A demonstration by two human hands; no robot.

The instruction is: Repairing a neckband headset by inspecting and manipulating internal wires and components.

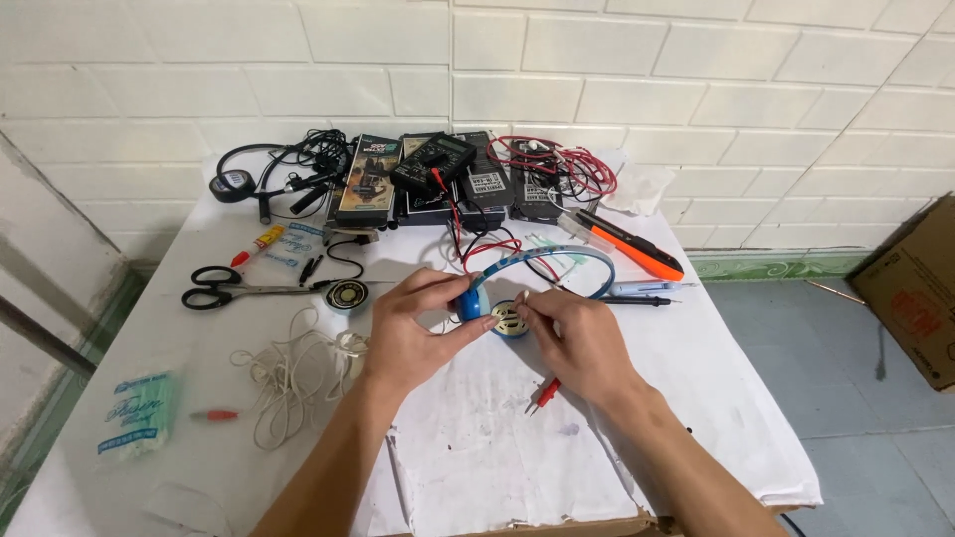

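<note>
White-papered table (617, 398), brick wall (597, 70)

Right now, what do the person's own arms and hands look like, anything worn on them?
Both forearms are bare: no sleeves show up to the picture's lower edge. The left hand and the right hand wear no gloves, and no rings, watch or bracelet can be seen. No cables or straps are attached to either arm.

One blue headphone set (542, 268); one pair of scissors (234, 291); one black multimeter (434, 162); one orange-black tool (629, 242); one white cord tangle (298, 373); one glue tube (257, 245).
</note>
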